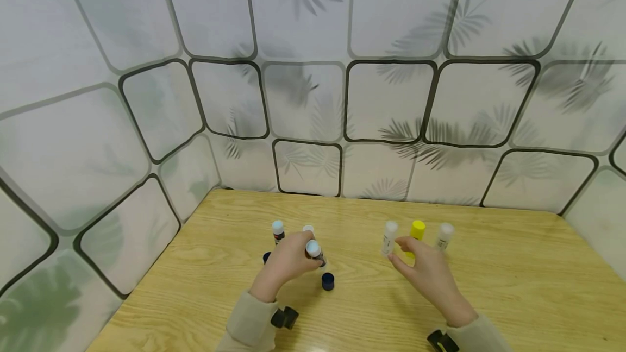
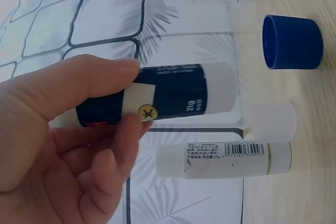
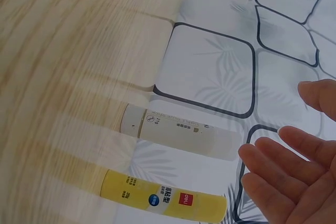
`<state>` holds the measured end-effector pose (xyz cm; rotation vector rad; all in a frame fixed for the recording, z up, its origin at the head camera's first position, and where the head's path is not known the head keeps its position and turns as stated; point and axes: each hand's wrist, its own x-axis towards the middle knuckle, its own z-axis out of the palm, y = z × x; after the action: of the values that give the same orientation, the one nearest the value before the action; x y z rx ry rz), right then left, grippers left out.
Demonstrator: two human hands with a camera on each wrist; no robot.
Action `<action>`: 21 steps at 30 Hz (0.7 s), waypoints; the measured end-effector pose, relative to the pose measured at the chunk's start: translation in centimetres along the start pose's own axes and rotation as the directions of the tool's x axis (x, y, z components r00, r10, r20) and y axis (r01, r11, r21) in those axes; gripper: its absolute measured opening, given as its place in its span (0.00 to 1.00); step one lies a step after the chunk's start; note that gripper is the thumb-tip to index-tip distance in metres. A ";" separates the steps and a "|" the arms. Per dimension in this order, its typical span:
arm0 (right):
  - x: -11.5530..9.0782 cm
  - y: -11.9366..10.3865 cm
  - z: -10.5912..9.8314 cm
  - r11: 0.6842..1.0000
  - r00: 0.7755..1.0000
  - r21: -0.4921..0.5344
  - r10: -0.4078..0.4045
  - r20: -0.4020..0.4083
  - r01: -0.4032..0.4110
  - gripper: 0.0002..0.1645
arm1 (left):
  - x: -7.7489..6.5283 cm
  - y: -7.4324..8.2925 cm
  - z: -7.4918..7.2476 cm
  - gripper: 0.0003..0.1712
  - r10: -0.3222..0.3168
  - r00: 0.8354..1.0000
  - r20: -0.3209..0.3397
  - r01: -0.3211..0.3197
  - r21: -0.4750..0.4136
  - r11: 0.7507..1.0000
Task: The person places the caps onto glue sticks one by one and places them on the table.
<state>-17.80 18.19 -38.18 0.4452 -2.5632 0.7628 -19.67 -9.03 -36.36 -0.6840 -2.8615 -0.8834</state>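
- a light pinch, clear of the white end, should best steady the navy-labelled glue stick point(image 2: 178, 93), tilted above the table point(image 1: 195, 297), nearer its left edge than its right.
- near the far edge, the upright white glue stick point(image 1: 389, 237) could topple; any grasp should be even, clear of the yellow glue stick point(image 1: 418, 228).
- left hand point(image 1: 288, 257): thumb and fingers clamped on the navy barrel.
- right hand point(image 1: 432, 273): thumb and fingers apart, beside the white one; contact cannot be told.

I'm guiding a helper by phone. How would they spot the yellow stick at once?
On the wooden table, find the right hand. Just beyond it, partly hidden, the yellow stick stands between two white tubes. It is yellow from end to end, unlike its pale neighbours.
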 end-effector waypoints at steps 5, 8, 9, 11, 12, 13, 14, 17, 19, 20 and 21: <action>0.0 0.0 0.0 1.000 1.000 0.012 0.000 0.006 0.000 0.18 | 0.1 0.3 -0.1 0.11 0.004 0.998 -0.057 -0.008 -0.076 0.997; 0.0 -0.1 0.1 1.000 1.000 0.019 -0.002 0.004 0.002 0.18 | 0.1 0.6 -0.2 0.10 -0.001 0.995 -0.101 -0.010 -0.113 0.993; 0.0 -0.1 0.1 1.000 1.000 0.019 -0.004 0.002 0.004 0.18 | 0.1 0.7 -0.2 0.10 -0.003 0.993 -0.117 -0.012 -0.129 0.992; 0.0 -0.1 0.1 1.000 1.000 0.019 -0.008 -0.002 0.008 0.17 | 0.1 0.8 -0.3 0.10 -0.006 0.988 -0.155 -0.017 -0.147 0.989; 0.0 -0.1 0.1 1.000 1.000 0.020 -0.011 -0.004 0.011 0.17 | 0.1 0.9 -0.3 0.10 -0.005 0.985 -0.174 -0.023 -0.155 0.988; 0.0 -0.1 0.2 1.000 1.000 0.019 -0.013 -0.005 0.013 0.17 | 0.1 1.0 -0.3 0.10 -0.004 0.981 -0.192 -0.028 -0.165 0.986; 0.0 -0.1 0.2 1.000 1.000 0.016 -0.013 -0.005 0.013 0.17 | 0.1 1.0 -0.3 0.10 -0.005 0.978 -0.209 -0.033 -0.179 0.983; 0.0 -0.2 0.3 1.000 1.000 0.019 -0.006 0.006 0.005 0.17 | 0.1 1.1 -0.3 0.11 -0.002 0.969 -0.245 -0.050 -0.205 0.978; 0.0 -0.3 0.3 0.999 0.999 0.026 0.017 0.027 -0.018 0.18 | 0.1 1.1 -0.3 0.11 0.004 0.965 -0.263 -0.060 -0.208 0.976; 0.0 -0.4 0.4 0.999 0.999 0.029 0.026 0.038 -0.028 0.18 | 0.1 1.2 -0.3 0.11 0.007 0.962 -0.272 -0.064 -0.204 0.977; 0.0 -0.4 0.4 0.999 0.998 0.032 0.032 0.045 -0.034 0.18 | 0.0 1.2 -0.3 0.10 0.011 0.960 -0.280 -0.068 -0.194 0.979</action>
<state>-17.71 17.63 -38.31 0.4352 -2.6083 0.8162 -19.21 -8.31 -35.49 -0.5779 -2.5258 -1.1736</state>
